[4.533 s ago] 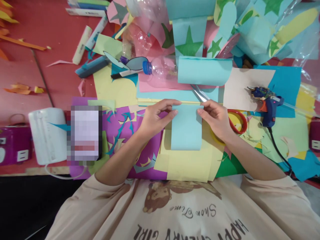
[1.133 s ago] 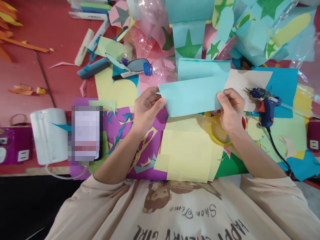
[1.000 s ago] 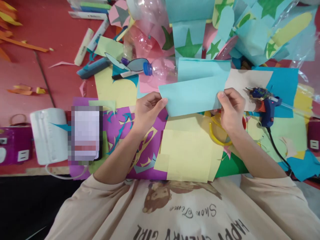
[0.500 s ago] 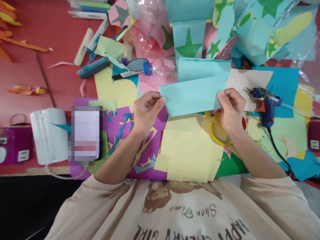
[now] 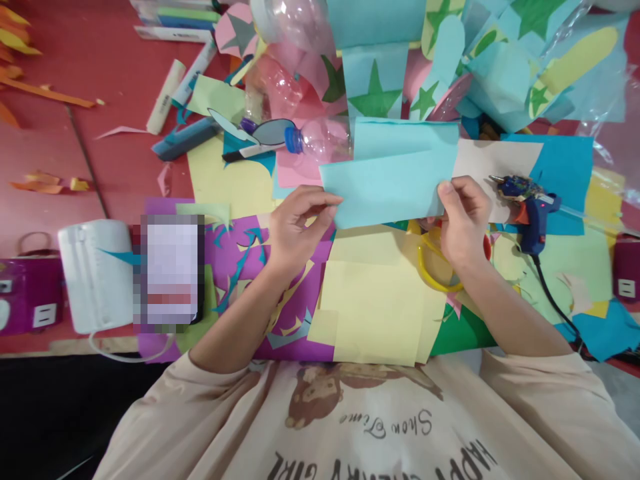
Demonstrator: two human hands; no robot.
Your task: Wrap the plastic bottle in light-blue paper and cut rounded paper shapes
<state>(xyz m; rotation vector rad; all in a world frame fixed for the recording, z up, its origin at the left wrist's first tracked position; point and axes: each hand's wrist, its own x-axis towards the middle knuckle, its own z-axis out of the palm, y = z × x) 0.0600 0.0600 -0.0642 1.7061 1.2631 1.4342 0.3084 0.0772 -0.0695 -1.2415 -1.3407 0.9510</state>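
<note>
A light blue paper strip [image 5: 387, 190] is held up over the table, its right end pinched between the thumb and fingers of my right hand [image 5: 463, 223]. My left hand [image 5: 303, 230] is at the strip's left edge, fingers apart, the forefinger tip touching or very near the paper. Another light blue sheet [image 5: 407, 139] lies just behind the strip. Below it are stacked pale yellow sheets [image 5: 383, 307]. Yellow-handled scissors [image 5: 425, 263] lie beside my right hand, partly hidden by it.
A blue glue gun [image 5: 535, 217] with a black cord lies at the right. Behind are a clear bottle [image 5: 325, 140] and star-decorated papers [image 5: 375, 93]. At the left are a phone [image 5: 173, 273], a white device [image 5: 97, 277] and markers [image 5: 165, 97]. Paper scraps surround them.
The thumb and fingers of my left hand have parted at the strip's left edge, where they were pinching it. My right hand keeps its hold.
</note>
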